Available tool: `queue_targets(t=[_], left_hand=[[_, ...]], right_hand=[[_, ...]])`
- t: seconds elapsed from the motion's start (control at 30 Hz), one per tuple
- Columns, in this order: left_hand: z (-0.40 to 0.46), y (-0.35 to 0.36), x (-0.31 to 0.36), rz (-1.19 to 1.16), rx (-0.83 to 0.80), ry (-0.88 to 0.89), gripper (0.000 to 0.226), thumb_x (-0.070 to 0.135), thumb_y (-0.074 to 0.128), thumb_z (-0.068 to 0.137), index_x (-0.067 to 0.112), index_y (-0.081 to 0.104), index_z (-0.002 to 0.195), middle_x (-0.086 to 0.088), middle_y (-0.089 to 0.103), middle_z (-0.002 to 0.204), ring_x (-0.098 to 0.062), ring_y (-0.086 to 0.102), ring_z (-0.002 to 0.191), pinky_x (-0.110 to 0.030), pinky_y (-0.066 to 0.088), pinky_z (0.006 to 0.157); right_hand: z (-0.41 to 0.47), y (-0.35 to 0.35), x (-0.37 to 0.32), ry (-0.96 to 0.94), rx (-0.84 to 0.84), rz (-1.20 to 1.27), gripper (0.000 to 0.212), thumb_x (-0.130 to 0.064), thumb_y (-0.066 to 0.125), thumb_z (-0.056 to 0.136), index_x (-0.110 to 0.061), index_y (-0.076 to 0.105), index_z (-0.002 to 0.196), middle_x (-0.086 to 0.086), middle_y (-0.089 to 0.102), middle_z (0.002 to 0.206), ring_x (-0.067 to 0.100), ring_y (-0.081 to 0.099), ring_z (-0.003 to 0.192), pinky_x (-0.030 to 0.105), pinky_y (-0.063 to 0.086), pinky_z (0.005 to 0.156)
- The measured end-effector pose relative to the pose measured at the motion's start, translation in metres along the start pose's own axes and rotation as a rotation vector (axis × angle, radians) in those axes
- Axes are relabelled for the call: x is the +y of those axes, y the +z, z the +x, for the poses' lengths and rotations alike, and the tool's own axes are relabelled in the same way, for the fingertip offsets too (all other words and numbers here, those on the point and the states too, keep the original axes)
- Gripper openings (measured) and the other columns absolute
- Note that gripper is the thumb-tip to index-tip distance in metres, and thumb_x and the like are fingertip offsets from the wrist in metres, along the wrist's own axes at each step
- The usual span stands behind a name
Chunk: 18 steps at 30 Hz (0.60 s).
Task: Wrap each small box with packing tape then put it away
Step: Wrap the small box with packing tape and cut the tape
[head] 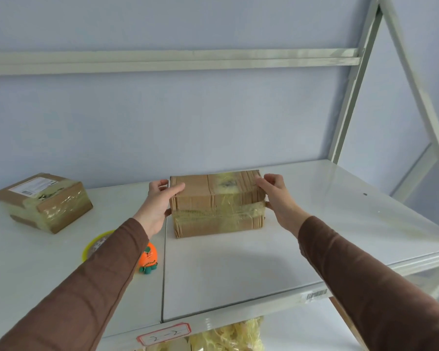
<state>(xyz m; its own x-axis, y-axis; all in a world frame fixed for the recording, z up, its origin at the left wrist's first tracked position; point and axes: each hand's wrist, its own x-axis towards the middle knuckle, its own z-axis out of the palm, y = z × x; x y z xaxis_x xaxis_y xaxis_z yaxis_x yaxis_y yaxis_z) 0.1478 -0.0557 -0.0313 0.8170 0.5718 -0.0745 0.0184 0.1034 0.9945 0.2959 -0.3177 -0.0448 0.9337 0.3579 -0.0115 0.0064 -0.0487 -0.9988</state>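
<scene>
A small cardboard box [213, 206] with yellowish clear tape round it stands on the white shelf [238, 269], in the middle. My left hand [157, 203] holds its left end, thumb on the top edge and fingers curled behind. My right hand [276, 196] holds its right end, fingers over the top corner. A second taped box [43, 202] with a white label lies at the shelf's far left, apart from both hands.
A yellow-rimmed tape roll [96, 243] and an orange and green toy [148, 259] lie partly under my left forearm. The shelf's grey upright [352, 97] rises at the right. Crumpled yellowish tape [226, 335] lies on the level below, next to a red-framed label [164, 334].
</scene>
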Motion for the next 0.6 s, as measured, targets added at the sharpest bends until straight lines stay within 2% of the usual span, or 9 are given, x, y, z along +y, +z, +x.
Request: queue_targets(t=[0.07, 0.13, 0.17, 0.23, 0.3, 0.33, 0.43, 0.53, 0.6], left_hand=[[0.004, 0.002, 0.007, 0.010, 0.015, -0.063, 0.045, 0.018, 0.074, 0.091, 0.022, 0.047, 0.126, -0.003, 0.060, 0.105, -0.013, 0.059, 0.090, -0.039, 0.048, 0.085], [0.007, 0.005, 0.016, 0.000, -0.044, -0.133, 0.020, 0.015, 0.071, 0.090, 0.021, 0.060, 0.105, -0.001, 0.061, 0.092, -0.014, 0.058, 0.082, -0.034, 0.046, 0.079], [0.007, 0.008, 0.019, -0.010, -0.083, -0.163, 0.012, 0.017, 0.070, 0.091, 0.019, 0.064, 0.100, -0.003, 0.063, 0.093, -0.016, 0.061, 0.082, -0.034, 0.048, 0.079], [0.006, 0.013, 0.020, -0.027, -0.123, -0.207, 0.026, 0.020, 0.072, 0.092, 0.011, 0.066, 0.115, -0.012, 0.070, 0.109, -0.027, 0.069, 0.098, -0.041, 0.053, 0.095], [0.003, 0.020, 0.019, -0.048, -0.081, -0.199, 0.048, 0.017, 0.073, 0.093, 0.007, 0.053, 0.136, -0.019, 0.067, 0.127, -0.034, 0.068, 0.110, -0.051, 0.054, 0.099], [0.003, 0.022, 0.019, -0.054, -0.056, -0.183, 0.052, 0.014, 0.073, 0.094, 0.007, 0.048, 0.140, -0.021, 0.065, 0.129, -0.034, 0.068, 0.108, -0.052, 0.055, 0.096], [0.003, 0.024, 0.016, -0.053, -0.010, -0.148, 0.051, 0.011, 0.070, 0.095, 0.011, 0.044, 0.140, -0.020, 0.063, 0.131, -0.031, 0.067, 0.100, -0.051, 0.056, 0.091], [0.003, 0.023, 0.013, -0.062, -0.012, -0.138, 0.053, 0.011, 0.071, 0.095, 0.013, 0.043, 0.140, -0.018, 0.062, 0.133, -0.027, 0.068, 0.096, -0.046, 0.058, 0.084], [0.001, 0.023, 0.014, 0.058, -0.003, -0.055, 0.061, 0.015, 0.072, 0.095, 0.016, 0.038, 0.146, -0.015, 0.053, 0.143, -0.028, 0.064, 0.112, -0.046, 0.054, 0.097]], right_hand=[[0.004, 0.000, -0.007, 0.047, -0.046, 0.002, 0.061, -0.040, 0.066, 0.095, -0.028, 0.038, 0.147, -0.003, 0.049, 0.141, 0.017, 0.052, 0.126, 0.048, 0.043, 0.112], [0.007, 0.003, -0.018, 0.110, -0.107, -0.009, 0.041, -0.035, 0.062, 0.095, -0.033, 0.049, 0.134, -0.002, 0.055, 0.129, 0.017, 0.056, 0.113, 0.041, 0.045, 0.103], [0.007, 0.007, -0.022, 0.128, -0.134, -0.023, 0.033, -0.037, 0.062, 0.094, -0.027, 0.056, 0.124, 0.000, 0.059, 0.120, 0.017, 0.060, 0.102, 0.038, 0.046, 0.093], [0.006, 0.016, -0.025, 0.119, -0.146, -0.031, 0.038, -0.040, 0.069, 0.092, -0.018, 0.060, 0.121, 0.002, 0.068, 0.109, 0.017, 0.070, 0.085, 0.027, 0.051, 0.074], [0.006, 0.023, -0.024, 0.077, -0.087, -0.019, 0.047, -0.035, 0.078, 0.088, -0.017, 0.056, 0.126, 0.003, 0.071, 0.108, 0.015, 0.073, 0.081, 0.021, 0.054, 0.059], [0.007, 0.024, -0.022, 0.061, -0.057, -0.022, 0.051, -0.033, 0.081, 0.086, -0.016, 0.055, 0.127, 0.004, 0.071, 0.109, 0.016, 0.073, 0.086, 0.024, 0.057, 0.062], [0.008, 0.022, -0.017, 0.042, -0.012, -0.050, 0.059, -0.033, 0.083, 0.084, -0.016, 0.053, 0.132, 0.004, 0.071, 0.112, 0.021, 0.072, 0.098, 0.036, 0.060, 0.083], [0.005, 0.021, -0.017, 0.044, -0.018, -0.096, 0.066, -0.041, 0.081, 0.084, -0.018, 0.049, 0.137, 0.002, 0.068, 0.115, 0.020, 0.069, 0.101, 0.032, 0.054, 0.076], [0.002, 0.021, -0.022, 0.038, -0.018, -0.156, 0.074, -0.044, 0.079, 0.086, -0.018, 0.043, 0.145, 0.001, 0.064, 0.122, 0.021, 0.065, 0.106, 0.034, 0.052, 0.082]])
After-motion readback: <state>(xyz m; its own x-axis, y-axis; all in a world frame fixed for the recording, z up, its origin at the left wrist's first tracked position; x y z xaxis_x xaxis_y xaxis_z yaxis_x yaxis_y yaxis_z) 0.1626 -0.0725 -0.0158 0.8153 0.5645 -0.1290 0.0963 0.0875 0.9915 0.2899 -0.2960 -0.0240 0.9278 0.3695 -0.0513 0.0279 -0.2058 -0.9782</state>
